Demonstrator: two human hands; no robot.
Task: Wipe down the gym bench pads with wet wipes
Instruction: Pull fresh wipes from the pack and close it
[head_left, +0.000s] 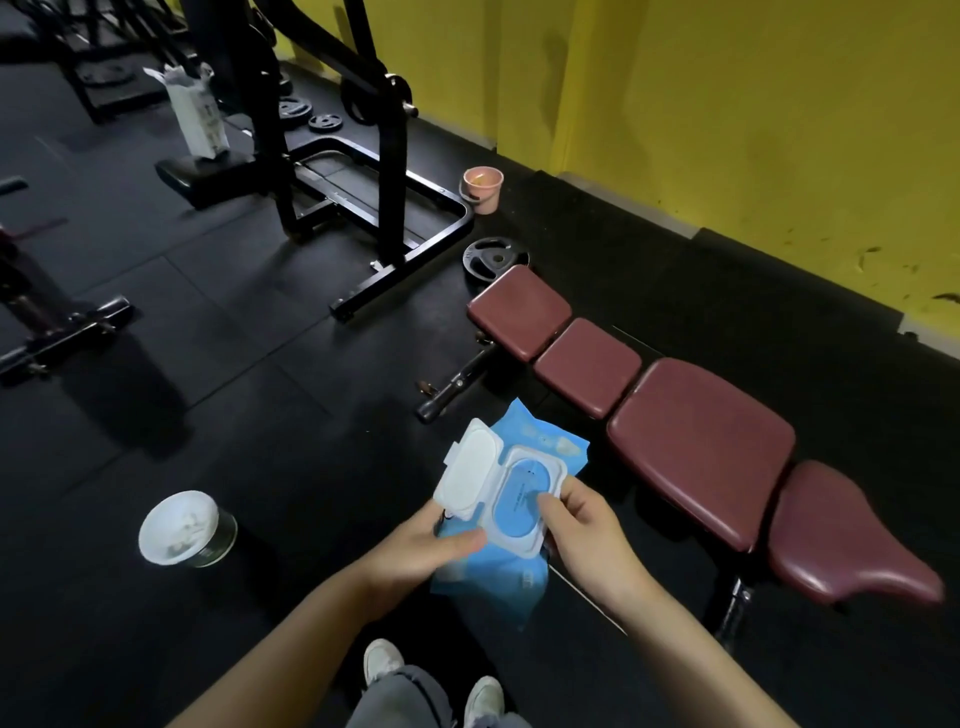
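Near centre, above the floor: pack (511, 525) of wipes, long axis running near-left to far-right, white lid (467, 467) flipped open to the far left. Left hand (426, 551) gripping the pack's near-left side, thumb pressed flat along the dispenser frame. Right hand (582, 535) at the near-right edge of the blue oval seal (522, 499), fingers curled, thumb and forefinger seemingly pinching its rim. Nearer the seal: the right. Probably peeling next, toward the far left. Bench (696, 447) just right, pads untouched, lengthwise far-left to near-right
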